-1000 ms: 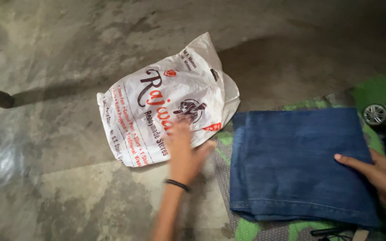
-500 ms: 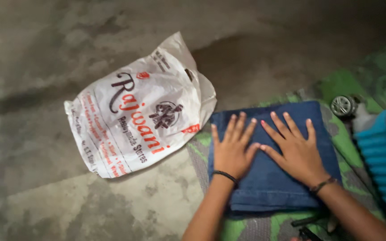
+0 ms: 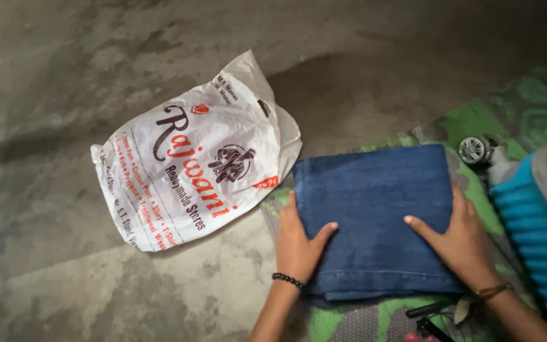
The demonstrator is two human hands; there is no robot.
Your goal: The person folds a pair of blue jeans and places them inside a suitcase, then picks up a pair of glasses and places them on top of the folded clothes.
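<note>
The left hand point(image 3: 297, 244) grips the left edge of the folded jeans point(image 3: 375, 218), thumb on top, fingers tucked along the side. The right hand point(image 3: 460, 239) clasps the right edge likewise. The jeans lie lower right of centre on a green mat point(image 3: 476, 120). A white bag point(image 3: 194, 161) lies just left; a blue suitcase point(image 3: 533, 221) sits right.

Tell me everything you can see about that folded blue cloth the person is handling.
The jeans look like dark blue denim, folded into a neat flat rectangle with a stitched hem along the near edge. They lie on a green patterned mat, beside a white plastic bag. The left hand grips the left edge and the right hand the right edge, thumbs on top.
</note>
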